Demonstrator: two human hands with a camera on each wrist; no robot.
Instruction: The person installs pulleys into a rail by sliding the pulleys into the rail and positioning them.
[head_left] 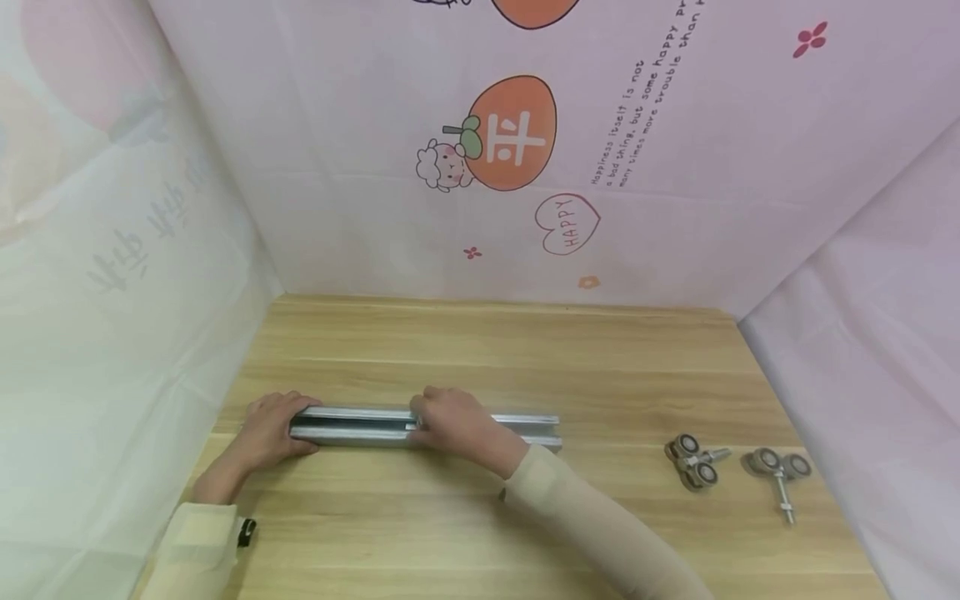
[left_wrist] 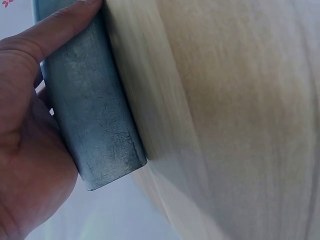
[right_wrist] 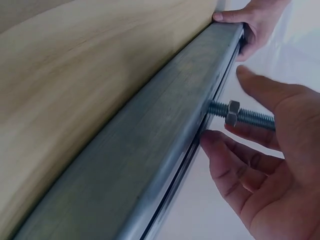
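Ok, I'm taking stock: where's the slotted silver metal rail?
Head view: the rail lies mostly left of centre on the pale wooden table, the left hand gripping its left end.

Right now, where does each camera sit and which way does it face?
Head: worn there, facing forward and down at the metal rail; left grip, right grip and sleeves show.
Left wrist: on that wrist, facing the rail's end; left grip shows.
Right wrist: on that wrist, facing along the rail past a bolt; both grips show.
Shared by head and right wrist: rail, both grips.
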